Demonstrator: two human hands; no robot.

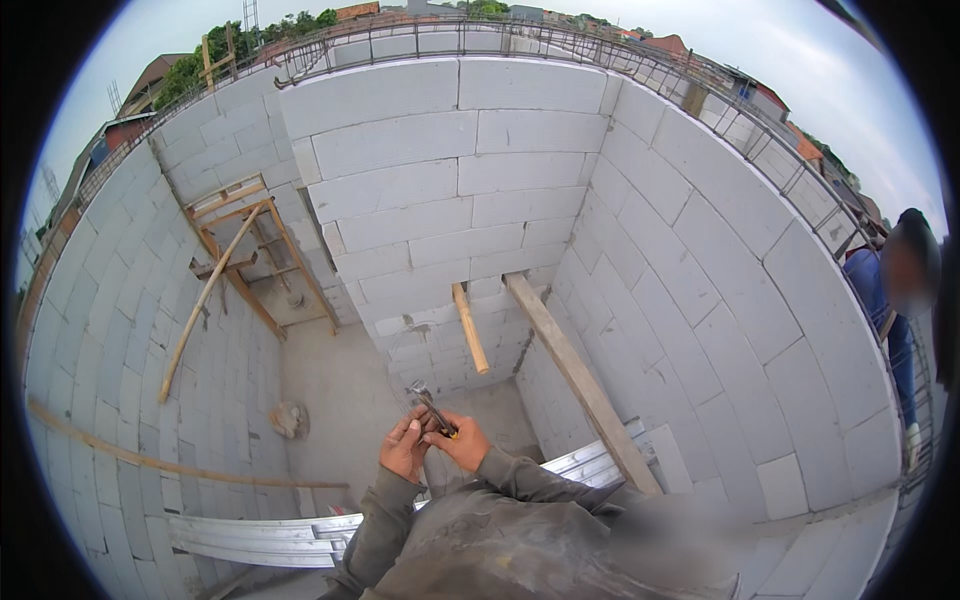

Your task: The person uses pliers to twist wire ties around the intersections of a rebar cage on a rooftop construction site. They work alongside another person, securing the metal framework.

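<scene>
In front of my torso, both my hands are raised close together. My right hand [466, 443] is closed round a hand tool [427, 400] with a shiny metal head and a dark handle with a bit of yellow. The tool's head points up and away from me; its exact kind is too small to tell. Beside it, my left hand [403, 451] is closed with the fingertips pinched together, close to the handle. Whatever those fingers hold, if anything, is too small to make out.
Pale block walls [400, 150] surround me, topped by steel rebar cages [480, 40]. A wooden plank [580, 380] and a shorter timber [468, 328] jut from the wall ahead. Metal channels [255, 540] lie below me. Left stands a wooden frame [300, 265]. Another person [865, 275] is at the far right.
</scene>
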